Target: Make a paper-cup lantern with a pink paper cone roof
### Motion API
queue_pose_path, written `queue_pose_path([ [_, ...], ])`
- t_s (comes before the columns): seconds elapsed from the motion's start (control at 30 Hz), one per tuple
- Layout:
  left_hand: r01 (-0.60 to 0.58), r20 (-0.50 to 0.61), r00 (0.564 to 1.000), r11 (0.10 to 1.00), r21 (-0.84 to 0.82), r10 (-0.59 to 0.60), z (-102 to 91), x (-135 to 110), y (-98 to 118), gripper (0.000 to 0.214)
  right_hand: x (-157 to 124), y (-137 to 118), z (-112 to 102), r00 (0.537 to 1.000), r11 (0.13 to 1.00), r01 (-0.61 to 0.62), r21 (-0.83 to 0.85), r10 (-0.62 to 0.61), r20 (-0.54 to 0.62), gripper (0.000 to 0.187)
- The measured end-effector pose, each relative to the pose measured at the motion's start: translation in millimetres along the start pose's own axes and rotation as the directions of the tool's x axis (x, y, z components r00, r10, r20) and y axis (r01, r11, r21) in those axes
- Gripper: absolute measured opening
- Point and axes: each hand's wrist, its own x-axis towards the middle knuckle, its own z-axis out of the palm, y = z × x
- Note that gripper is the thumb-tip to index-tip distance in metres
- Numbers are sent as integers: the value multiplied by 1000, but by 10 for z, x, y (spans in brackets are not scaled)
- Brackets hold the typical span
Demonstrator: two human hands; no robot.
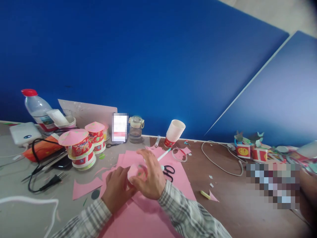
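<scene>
A small pink paper piece with greenish spots (133,171), perhaps a paper-cup model with a paper top, sits between my two hands. My left hand (118,187) wraps its near left side. Curled over its top and right side is my right hand (153,177), thumb in front and fingers behind. Much of the piece is hidden by the fingers. Below both hands lie pink paper sheets (146,219). Black-handled scissors (169,172) rest just right of my right hand, close to a white pen (164,154) with a green tip.
A leaning paper cup stack (175,132), a ring of tape (179,154) and a water jar (136,129) stand behind. Finished-looking cup models with pink cone roofs (73,137) are left, near a black plug (53,181). Another person's arm (308,195) shows at right.
</scene>
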Motion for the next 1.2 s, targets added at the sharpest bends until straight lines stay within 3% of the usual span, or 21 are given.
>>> queue_pose_path([
  [0.17, -52, -7, 999, 999, -14, 52, -34, 1, 23, 52, -44, 114, 152, 998, 999, -36, -1, 36, 48, 52],
  [0.37, -21, 5, 1000, 998, -52, 21, -110, 14, 107, 27, -140, 237, 242, 989, 994, -90, 60, 82, 122, 42],
  [0.6, -58, -10, 998, 997, -59, 57, -109, 8, 109, 30, -124, 226, 226, 990, 995, -98, 18, 95, 107, 37],
  [0.7, -66, -13, 998, 997, -42, 65, -87, -2, 77, 41, -95, 191, 193, 990, 996, -86, -36, 89, 106, 39],
  [1.0, -72, 30, 997, 996, -44, 74, -48, -11, 7, 53, -37, 96, 156, 982, 990, -73, -118, 92, 166, 46],
  [1.2, -84, 19, 996, 996, -36, 85, -36, -15, -5, 48, 14, 67, 73, 987, 997, -76, -28, 80, 140, 52],
])
